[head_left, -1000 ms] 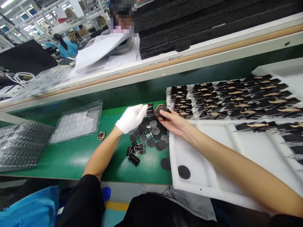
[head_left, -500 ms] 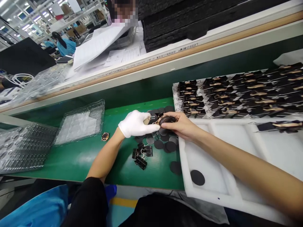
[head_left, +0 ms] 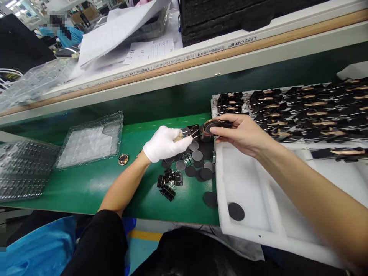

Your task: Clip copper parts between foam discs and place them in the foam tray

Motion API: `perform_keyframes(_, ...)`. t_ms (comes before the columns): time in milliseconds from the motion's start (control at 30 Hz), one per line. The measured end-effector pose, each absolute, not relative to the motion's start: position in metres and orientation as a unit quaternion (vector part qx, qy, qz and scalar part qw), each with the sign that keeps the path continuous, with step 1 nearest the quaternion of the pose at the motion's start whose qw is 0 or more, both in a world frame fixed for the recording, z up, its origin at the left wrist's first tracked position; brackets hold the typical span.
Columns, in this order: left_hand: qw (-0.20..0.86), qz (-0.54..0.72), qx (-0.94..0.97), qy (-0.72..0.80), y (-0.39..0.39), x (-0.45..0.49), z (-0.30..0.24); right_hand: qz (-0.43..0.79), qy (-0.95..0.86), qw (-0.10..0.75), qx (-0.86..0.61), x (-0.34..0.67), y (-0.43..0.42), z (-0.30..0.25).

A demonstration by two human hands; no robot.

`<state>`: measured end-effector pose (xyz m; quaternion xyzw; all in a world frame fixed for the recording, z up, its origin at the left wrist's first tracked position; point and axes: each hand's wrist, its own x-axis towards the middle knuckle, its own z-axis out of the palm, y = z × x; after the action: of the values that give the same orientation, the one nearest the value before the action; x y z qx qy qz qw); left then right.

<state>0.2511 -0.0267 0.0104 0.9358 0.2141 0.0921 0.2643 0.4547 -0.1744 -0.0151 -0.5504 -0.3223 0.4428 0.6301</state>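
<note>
My left hand, in a white glove, is closed on a black binder clip with wire handles; something tan shows by the fingertips. My bare right hand pinches a round watch case with a gold-coloured rim and a dark disc on its face. A narrow gap seems to part clip and case. Below both hands lie several black discs and some greyish ones. Nearer the front edge is a small heap of binder clips. Another gold-rimmed watch case rests left of my gloved hand.
Rows of clipped watch cases fill a white foam tray at the back right. A nearer foam tray holds a black disc. Clear plastic trays are stacked at left. A shelf edge runs above the green bench.
My right hand has moved right and slightly up with the watch case, away from the binder clip in my left hand. The camera view has shifted a little.
</note>
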Motion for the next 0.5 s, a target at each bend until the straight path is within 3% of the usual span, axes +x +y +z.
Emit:
perform_keyframes(200,0.316,0.075,0.931,0.164,-0.041,0.252,0.007,0.437,-0.402,0.537,-0.599,0.47,-0.182,0.0)
perform_keyframes(500,0.312,0.052,0.94,0.13,-0.056,0.256,0.008,0.441,-0.464,0.507,-0.578,0.476,-0.185,-0.002)
